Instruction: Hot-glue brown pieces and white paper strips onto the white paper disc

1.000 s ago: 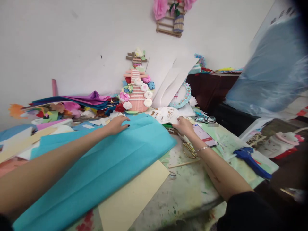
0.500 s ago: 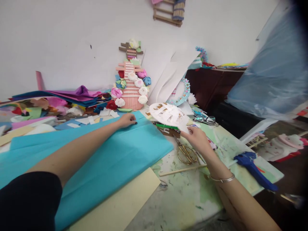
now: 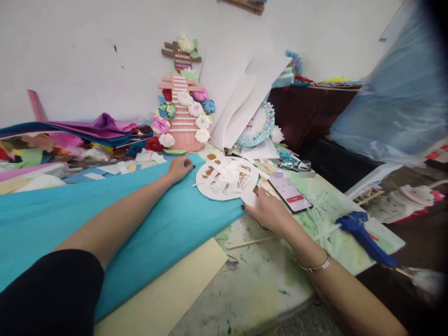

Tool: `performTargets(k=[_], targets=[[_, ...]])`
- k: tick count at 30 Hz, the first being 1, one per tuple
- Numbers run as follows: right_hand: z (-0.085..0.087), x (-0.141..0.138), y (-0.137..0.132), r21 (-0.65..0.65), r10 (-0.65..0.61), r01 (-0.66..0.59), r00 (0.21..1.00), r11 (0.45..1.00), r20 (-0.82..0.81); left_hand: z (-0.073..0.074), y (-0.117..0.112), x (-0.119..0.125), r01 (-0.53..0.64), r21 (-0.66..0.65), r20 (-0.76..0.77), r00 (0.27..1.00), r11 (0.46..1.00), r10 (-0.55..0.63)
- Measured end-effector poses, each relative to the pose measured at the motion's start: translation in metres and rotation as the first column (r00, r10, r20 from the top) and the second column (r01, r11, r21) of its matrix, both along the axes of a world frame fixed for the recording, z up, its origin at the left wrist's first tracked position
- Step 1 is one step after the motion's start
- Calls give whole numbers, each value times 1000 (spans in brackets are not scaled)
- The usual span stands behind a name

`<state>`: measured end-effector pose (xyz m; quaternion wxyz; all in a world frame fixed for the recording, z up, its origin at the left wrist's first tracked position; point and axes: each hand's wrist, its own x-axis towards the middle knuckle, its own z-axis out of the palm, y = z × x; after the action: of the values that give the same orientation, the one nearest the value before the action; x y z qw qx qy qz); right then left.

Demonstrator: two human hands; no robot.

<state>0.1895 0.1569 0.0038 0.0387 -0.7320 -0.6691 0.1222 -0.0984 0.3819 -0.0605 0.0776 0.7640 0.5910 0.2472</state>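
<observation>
A sheet of turquoise paper (image 3: 168, 224) lies creased across the left of the table. At its far edge my left hand (image 3: 180, 169) rests with curled fingers, closed on the paper; the fingertips are partly hidden. My right hand (image 3: 268, 208) grips the short handle of a white round fan-shaped cutout (image 3: 227, 177). Crossing white strips and brown patches cover its face. The cutout is over the right part of the turquoise paper; whether it touches, I cannot tell. Gold-handled scissors (image 3: 262, 227) are mostly hidden beneath my right hand.
Beyond the cutout stands a pink lute-shaped craft (image 3: 184, 121) with paper flowers. A phone (image 3: 290, 193), eyeglasses (image 3: 296, 164) and a blue glue gun (image 3: 367, 238) lie to the right. A wooden stick (image 3: 250, 243) and cream card (image 3: 168, 289) are nearer. Paper scraps (image 3: 94, 170) crowd the left back.
My right hand has brought the white cutout left and toward me, over the turquoise paper. The phone has come into fuller view, and the scissors are now mostly covered. My left hand stays on the paper.
</observation>
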Motion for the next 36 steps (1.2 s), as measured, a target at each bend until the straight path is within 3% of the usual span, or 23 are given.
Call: performTargets(k=[7, 14, 28, 36], targets=[[-5, 2, -11, -28, 52, -51, 997, 998, 57, -1, 2, -1, 18, 34, 113, 993, 999, -22], [-8, 10, -19, 0, 122, -122, 992, 992, -30, 0, 3, -3, 8, 39, 151, 989, 999, -14], [4, 6, -34, -107, 98, -75, 968, 991, 230, -2, 4, -1, 13, 0, 80, 997, 1000, -13], [0, 0, -32, -106, 29, -7, 979, 994, 204, -2, 4, -1, 28, -29, 20, 999, 999, -28]])
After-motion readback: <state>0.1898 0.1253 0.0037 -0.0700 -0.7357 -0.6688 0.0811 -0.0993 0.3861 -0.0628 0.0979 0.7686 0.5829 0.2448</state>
